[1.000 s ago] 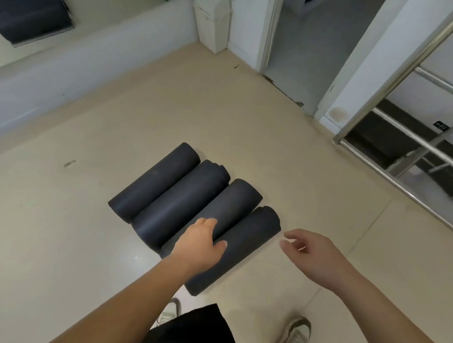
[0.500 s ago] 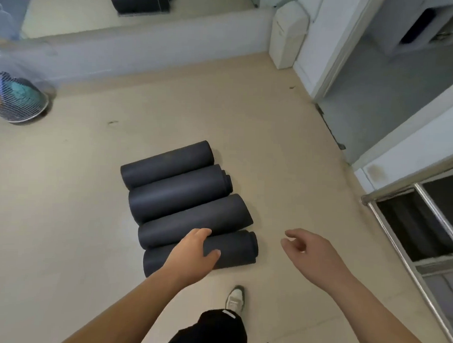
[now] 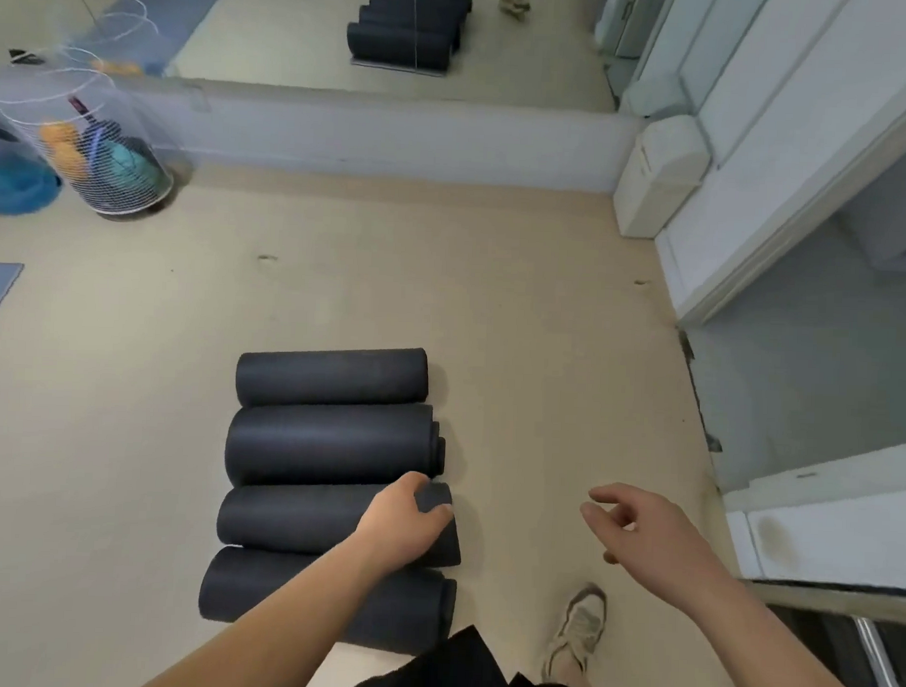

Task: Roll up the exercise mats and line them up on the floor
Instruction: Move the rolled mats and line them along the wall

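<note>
Several dark grey rolled mats lie side by side in a row on the beige floor. The farthest roll [image 3: 331,376] and the one behind it [image 3: 329,444] are untouched. My left hand [image 3: 403,521] grips the right end of the second-nearest roll [image 3: 291,517], fingers and thumb curled around it. My left forearm crosses over the nearest roll [image 3: 257,588]. My right hand [image 3: 639,535] hovers to the right of the row above bare floor, fingers loosely curled, holding nothing.
A wire basket of balls [image 3: 108,166] and a blue bag [image 3: 15,184] stand far left. A white bin [image 3: 657,181] sits by the mirror wall [image 3: 400,33]. A doorway [image 3: 799,381] opens at right, a steel rail [image 3: 886,667] bottom right. My shoe [image 3: 579,630] is near the row.
The view has swung left, so the rolls now lie crosswise. My left hand has shifted from the nearest roll to the right end of the one behind it. My right hand stays hovering.
</note>
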{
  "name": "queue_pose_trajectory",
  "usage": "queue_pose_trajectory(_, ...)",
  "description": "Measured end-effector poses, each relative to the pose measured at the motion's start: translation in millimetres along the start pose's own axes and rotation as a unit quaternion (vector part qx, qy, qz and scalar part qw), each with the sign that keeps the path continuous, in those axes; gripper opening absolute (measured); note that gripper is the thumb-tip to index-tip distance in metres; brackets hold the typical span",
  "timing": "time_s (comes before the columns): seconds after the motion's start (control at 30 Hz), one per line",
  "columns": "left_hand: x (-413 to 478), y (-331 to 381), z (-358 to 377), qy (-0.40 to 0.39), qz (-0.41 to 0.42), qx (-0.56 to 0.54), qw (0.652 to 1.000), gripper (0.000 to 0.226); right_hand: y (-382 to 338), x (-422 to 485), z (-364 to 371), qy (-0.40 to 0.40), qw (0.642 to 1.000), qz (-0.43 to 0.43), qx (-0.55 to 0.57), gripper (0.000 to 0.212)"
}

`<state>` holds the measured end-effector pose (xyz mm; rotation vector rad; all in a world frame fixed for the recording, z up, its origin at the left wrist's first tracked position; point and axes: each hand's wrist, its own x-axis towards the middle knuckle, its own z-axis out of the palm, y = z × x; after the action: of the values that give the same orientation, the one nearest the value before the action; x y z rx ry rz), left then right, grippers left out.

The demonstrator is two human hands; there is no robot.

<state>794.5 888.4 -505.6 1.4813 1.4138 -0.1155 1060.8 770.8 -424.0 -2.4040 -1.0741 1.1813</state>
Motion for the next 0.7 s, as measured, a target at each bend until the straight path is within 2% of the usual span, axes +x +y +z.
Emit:
queue_pose_trajectory(0.17,87,87,23,0.047,-0.055,-0.096,0.993,0.067,10,141,-80,-0.041,0.998,-0.046,-0.03,0.022)
queue_pose_trajectory(0.3,150,146,22,0.106,-0.122,-0.178,0.971,0.066,-14,239,-150,-0.126,0.99,-0.068,-0.014,0.016)
queue_pose_trajectory(0.53,214,196,-32,0.193,-0.171,-0.226,0.94,0.034,-111,369,-171,-0.231,0.962,-0.116,-0.088,0.02)
queue_pose_trajectory(0.6,245,189,-51,0.207,-0.18,-0.258,0.926,0.045,-146,404,-162,-0.259,0.951,-0.133,-0.108,0.024)
queue_pose_trajectory(0.7,299,180,-87,0.229,-0.2,-0.362,0.881,0.073,-201,460,-146,-0.319,0.926,-0.154,-0.134,0.034)
